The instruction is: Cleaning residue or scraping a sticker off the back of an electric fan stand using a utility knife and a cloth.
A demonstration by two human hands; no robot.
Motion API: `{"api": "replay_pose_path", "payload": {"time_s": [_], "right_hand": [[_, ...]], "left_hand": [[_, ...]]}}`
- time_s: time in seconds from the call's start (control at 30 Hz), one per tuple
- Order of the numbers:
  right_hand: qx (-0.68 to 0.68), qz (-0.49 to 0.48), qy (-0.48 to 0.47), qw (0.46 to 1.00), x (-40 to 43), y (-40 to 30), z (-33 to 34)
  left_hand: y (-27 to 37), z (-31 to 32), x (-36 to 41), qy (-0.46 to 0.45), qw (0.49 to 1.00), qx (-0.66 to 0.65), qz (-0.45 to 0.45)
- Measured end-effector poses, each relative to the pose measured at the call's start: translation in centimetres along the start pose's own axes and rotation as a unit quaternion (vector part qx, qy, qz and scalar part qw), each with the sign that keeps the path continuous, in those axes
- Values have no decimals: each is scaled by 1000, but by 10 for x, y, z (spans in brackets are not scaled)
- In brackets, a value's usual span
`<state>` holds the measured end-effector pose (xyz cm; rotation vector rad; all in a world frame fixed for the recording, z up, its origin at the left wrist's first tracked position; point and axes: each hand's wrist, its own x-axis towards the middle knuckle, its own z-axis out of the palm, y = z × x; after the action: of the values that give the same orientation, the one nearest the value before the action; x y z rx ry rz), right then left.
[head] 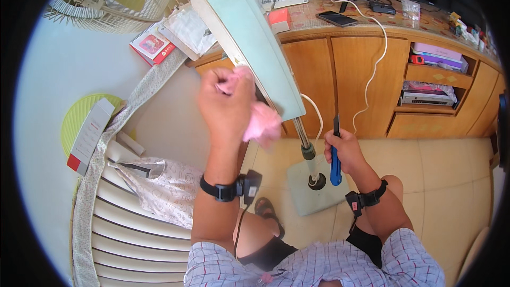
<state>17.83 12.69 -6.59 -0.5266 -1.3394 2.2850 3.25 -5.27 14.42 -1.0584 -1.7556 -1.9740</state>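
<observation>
A crumpled pink cloth (263,125) is gripped in my left hand (225,107), beside the lower left edge of a long pale-green housing (255,44). Whether the cloth touches that edge, I cannot tell. The housing leans across the view on a metal pole (301,131) that rises from a square pale-green base (299,193) on the floor. To the right of the pole, my right hand (347,149) holds a blue utility knife (336,165) upright, its dark blade out and pointing away from me. The blade touches nothing.
A fan with a wire cage (115,4) stands at upper left. Behind the housing is a wooden cabinet (362,79) bearing a phone (336,18), a router (291,1) and a red box (279,20). A white cable (378,59) hangs down its front. Patterned fabric (167,191) lies on a slatted seat (139,243).
</observation>
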Motion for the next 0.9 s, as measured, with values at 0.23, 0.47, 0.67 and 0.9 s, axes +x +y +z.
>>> {"api": "replay_pose_path", "payload": {"time_s": [0.23,0.47,0.67,0.9], "right_hand": [[-38,-8,-5,999,-10,4,-12],[-48,-27,-6,998,-11,5,-20],[-106,-14,-21,994,-15,12,-25],[-115,-1,-24,993,-14,14,-24]], "left_hand": [[24,-3,35,81,980,88,158],[-6,2,-1,75,989,86,93],[19,-1,22,80,982,105,132],[21,4,21,90,980,145,107]]}}
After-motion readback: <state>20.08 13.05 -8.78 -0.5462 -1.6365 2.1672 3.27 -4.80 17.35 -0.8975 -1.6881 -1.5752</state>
